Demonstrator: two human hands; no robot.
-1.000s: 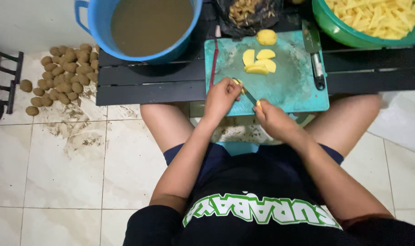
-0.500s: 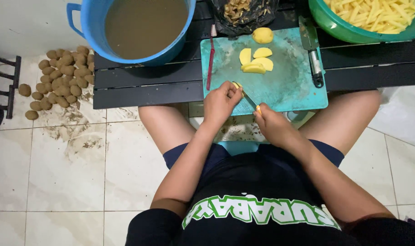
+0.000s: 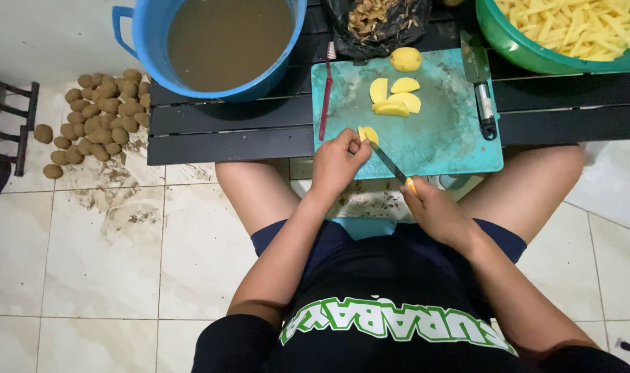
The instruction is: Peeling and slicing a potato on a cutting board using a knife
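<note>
1. The left hand (image 3: 337, 162) is curled, its fingertips pinching a potato piece (image 3: 368, 134) against the near edge of the teal cutting board (image 3: 453, 141)
2. The right hand (image 3: 434, 211) is closed around a knife (image 3: 389, 163), blade angled towards that piece
3. More potato slices (image 3: 396, 97) lie further up the board, below a whole peeled potato (image 3: 405, 59)
4. A second knife (image 3: 481, 83) rests at the board's right edge

Black plastic bag (image 3: 377, 24) — above cutting board (image 3: 453, 148).

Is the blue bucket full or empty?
Nearly full: murky brown water fills the blue bucket almost to the rim, on the black table.
</note>
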